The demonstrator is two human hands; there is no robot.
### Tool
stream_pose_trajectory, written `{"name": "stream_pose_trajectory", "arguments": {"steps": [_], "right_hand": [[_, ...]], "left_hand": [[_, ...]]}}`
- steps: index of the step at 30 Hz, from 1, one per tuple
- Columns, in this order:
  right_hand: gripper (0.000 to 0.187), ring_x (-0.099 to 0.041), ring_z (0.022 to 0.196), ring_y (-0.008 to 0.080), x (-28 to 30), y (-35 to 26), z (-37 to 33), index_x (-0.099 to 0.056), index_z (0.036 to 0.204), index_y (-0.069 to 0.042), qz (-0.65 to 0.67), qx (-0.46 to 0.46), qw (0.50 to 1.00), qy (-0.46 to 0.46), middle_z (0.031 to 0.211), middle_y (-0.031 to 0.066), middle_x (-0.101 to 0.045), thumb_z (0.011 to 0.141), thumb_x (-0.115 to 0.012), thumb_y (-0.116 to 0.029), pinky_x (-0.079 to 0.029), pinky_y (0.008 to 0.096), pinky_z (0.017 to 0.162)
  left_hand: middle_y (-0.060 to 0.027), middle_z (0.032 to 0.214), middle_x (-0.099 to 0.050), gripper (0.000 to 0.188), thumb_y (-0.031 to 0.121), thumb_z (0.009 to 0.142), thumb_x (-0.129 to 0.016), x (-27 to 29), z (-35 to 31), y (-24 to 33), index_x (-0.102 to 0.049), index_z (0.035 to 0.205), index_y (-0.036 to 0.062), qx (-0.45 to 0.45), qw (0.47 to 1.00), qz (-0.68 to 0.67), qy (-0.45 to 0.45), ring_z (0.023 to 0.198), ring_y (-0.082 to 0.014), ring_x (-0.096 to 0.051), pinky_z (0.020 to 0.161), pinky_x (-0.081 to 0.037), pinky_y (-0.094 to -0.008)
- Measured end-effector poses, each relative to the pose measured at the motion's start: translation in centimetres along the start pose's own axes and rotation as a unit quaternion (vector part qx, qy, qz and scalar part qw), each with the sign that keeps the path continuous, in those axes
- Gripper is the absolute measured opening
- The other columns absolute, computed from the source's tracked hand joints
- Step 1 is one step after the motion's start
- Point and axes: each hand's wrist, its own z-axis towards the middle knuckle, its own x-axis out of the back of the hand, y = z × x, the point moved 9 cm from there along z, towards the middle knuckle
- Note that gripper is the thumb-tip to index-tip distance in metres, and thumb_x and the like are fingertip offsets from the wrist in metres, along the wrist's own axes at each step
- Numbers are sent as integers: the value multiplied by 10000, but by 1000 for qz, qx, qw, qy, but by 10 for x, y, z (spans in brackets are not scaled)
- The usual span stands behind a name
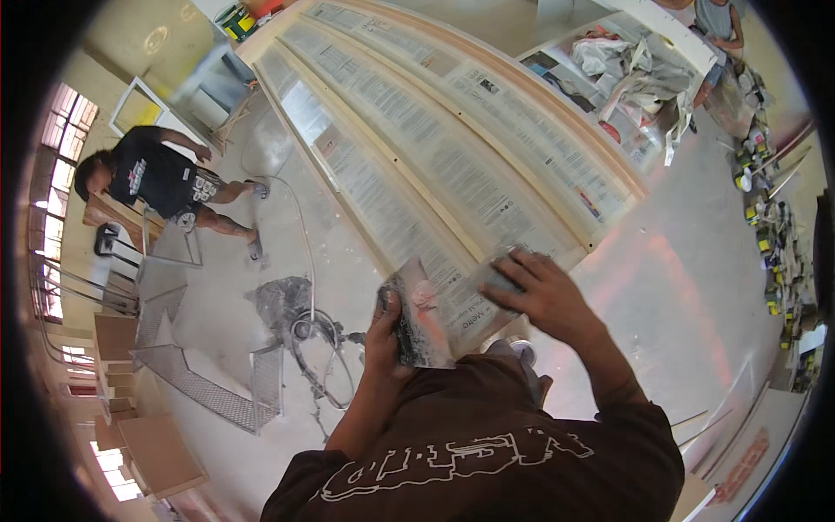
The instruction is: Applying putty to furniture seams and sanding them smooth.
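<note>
My left hand (381, 337) is closed around the edge of a flat rectangular plate (428, 324). The plate is grey, dark along one side, and has a pinkish-orange smear on its face. Just to the right, my right hand (553, 300) grips a small flat grey piece (496, 280); motion blur hides its exact kind. Both hands are over the near end of a long panel (417, 157), covered with printed sheets under a cloudy film and crossed lengthwise by pale wooden strips. The plate and the grey piece are apart.
A person (148, 178) in dark clothes stands at the left, near a wire mesh frame (209, 387). A hose (309, 235) lies coiled on the floor (226, 304). Crumpled plastic (639, 70) covers a table at the far right; another person (718, 26) is beyond it. Several cans (757, 217) line the right wall.
</note>
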Motion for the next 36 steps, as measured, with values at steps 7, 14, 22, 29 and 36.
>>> {"name": "stream_pose_trajectory", "arguments": {"steps": [7, 14, 22, 29, 36], "right_hand": [[572, -532, 1206, 315, 9, -17, 30, -624, 1308, -298, 13, 65, 998, 14, 1330, 66, -548, 769, -652, -109, -463, 453, 985], [513, -551, 1182, 295, 12, -25, 30, -656, 1272, -332, 106, 69, 992, 26, 1279, 37, -582, 786, -662, -167, -471, 433, 979], [513, -518, 1199, 308, 7, 8, 5, -703, 1210, -351, 118, -18, 972, 201, 1353, 40, -544, 742, -718, -142, -515, 424, 954], [529, -485, 1221, 374, -37, 10, 15, -711, 1157, -244, 199, 21, 952, 233, 1392, 114, -517, 661, -808, -87, -444, 511, 991], [383, -485, 1217, 384, 9, -43, 13, -713, 1029, -287, 164, 87, 946, 264, 1316, 141, -552, 691, -810, -136, -418, 539, 982]], "left_hand": [[-106, 1144, -657, 336, 214, 1013, -595, -31, 12, 40, -545, 1280, 17, -229, 884, 407, 19, 1027, -186, -637, 894, -545, -339], [-130, 1203, -639, 321, 213, 1024, -554, -11, 13, 9, -525, 1308, 68, -60, 990, 97, 89, 1064, -254, -656, 886, -588, -422], [-154, 1299, -580, 452, 290, 1039, -506, -24, 8, 9, -420, 1436, 92, -28, 999, -25, 3, 1151, -307, -614, 954, -546, -459], [-163, 1306, -574, 445, 274, 1038, -506, -24, 9, -11, -417, 1421, 66, 8, 999, 44, 14, 1189, -323, -595, 986, -525, -489], [-174, 1358, -543, 446, 275, 1057, -448, -28, 9, -5, -403, 1445, 60, 45, 998, -6, -54, 1212, -323, -582, 1001, -517, -466]]}}
